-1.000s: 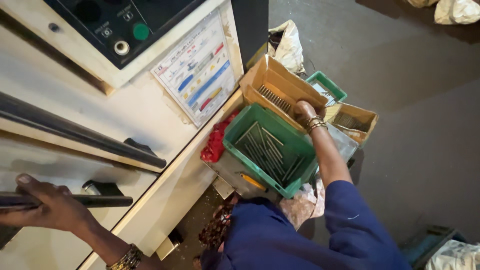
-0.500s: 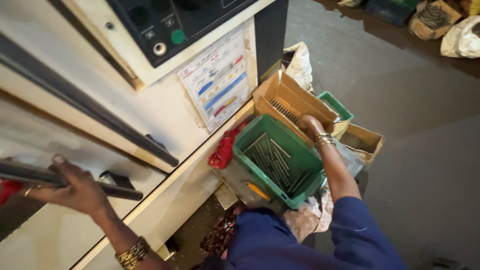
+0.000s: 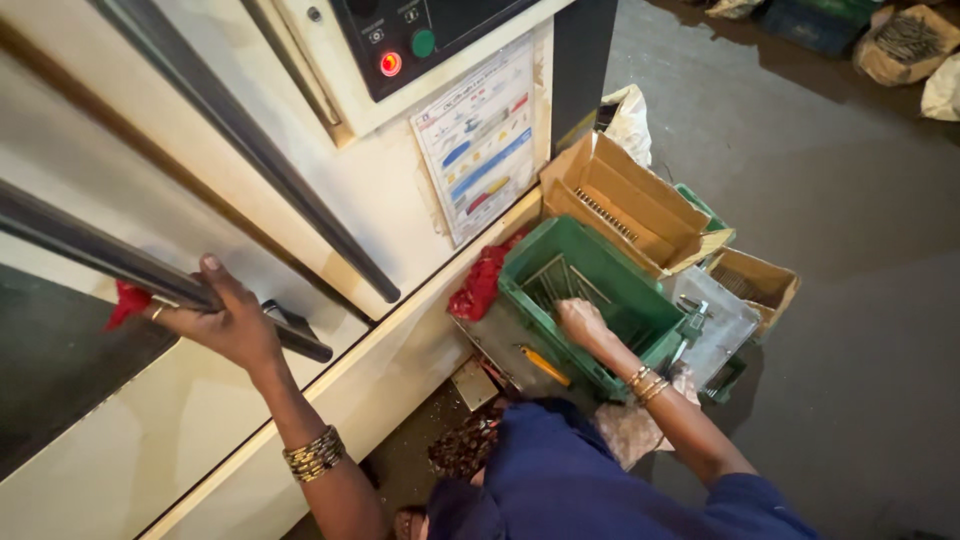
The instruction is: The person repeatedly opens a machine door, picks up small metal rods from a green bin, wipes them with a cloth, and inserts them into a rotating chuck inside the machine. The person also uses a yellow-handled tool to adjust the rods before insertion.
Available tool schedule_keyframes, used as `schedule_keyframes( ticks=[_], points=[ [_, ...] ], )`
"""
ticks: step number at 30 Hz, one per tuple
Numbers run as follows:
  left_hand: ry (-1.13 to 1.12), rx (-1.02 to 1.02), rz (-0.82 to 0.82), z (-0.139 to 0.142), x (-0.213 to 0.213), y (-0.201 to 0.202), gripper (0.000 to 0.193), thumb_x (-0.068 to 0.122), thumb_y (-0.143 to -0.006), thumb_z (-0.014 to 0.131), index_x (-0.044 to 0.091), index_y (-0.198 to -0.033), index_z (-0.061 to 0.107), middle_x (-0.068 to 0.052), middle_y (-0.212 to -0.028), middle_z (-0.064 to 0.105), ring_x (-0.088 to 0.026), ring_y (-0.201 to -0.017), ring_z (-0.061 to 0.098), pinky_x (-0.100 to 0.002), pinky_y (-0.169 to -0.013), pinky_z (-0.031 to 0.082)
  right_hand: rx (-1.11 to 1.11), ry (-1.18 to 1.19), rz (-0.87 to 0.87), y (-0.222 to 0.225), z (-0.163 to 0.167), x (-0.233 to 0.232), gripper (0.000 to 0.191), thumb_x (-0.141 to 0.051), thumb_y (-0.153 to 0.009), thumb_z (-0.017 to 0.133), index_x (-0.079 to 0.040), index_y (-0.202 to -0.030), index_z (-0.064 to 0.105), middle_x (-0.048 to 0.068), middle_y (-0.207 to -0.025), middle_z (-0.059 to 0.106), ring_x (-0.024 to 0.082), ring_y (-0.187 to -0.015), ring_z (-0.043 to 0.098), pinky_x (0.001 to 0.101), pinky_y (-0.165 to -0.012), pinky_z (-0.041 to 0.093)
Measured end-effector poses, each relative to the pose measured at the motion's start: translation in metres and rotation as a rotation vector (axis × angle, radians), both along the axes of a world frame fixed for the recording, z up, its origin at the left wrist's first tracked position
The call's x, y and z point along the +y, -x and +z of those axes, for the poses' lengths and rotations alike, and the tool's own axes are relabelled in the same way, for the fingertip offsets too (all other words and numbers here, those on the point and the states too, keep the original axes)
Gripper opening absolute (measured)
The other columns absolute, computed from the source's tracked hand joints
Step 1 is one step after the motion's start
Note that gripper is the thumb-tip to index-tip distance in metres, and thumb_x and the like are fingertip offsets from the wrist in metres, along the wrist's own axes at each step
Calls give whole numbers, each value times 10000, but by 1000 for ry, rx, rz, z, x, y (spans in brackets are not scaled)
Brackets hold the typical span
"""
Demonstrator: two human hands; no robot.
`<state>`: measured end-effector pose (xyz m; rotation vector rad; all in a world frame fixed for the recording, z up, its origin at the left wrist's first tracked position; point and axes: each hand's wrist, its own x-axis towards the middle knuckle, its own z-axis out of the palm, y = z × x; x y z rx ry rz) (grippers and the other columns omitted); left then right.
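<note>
Cream-painted metal makes up the big machine filling the left of the scene, with a dark control panel at the far edge. A long dark steel bar runs across its front; the left hand is clamped around it, a red cloth just beside the fingers. On the floor to the right sits a green plastic crate of thin metal rods. The right hand reaches into it, fingers curled together on the rods. An open cardboard box stands just beyond.
</note>
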<state>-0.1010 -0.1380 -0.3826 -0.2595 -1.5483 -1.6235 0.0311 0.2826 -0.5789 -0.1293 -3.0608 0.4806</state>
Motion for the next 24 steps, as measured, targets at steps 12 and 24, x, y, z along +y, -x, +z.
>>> schedule_keyframes(
  ticks=[12,24],
  points=[
    [63,-6,121,-4,5,2,698,95,-1167,689,25,-1610,154,-108,-1108,556,-126,-885,579,-266,-807,519,92,-15,180,-6,-6,5,140,-106,-927,500,-61,-853,611,197,-814,655,395,-828,659,510,-750,527],
    [43,-40,550,0,33,11,470,21,-1053,648,-69,-1404,349,-118,-862,690,-198,-728,675,-317,-662,520,-31,195,138,-3,13,13,168,-87,-951,483,-12,-844,588,241,-845,640,418,-847,645,489,-761,518]
  ],
)
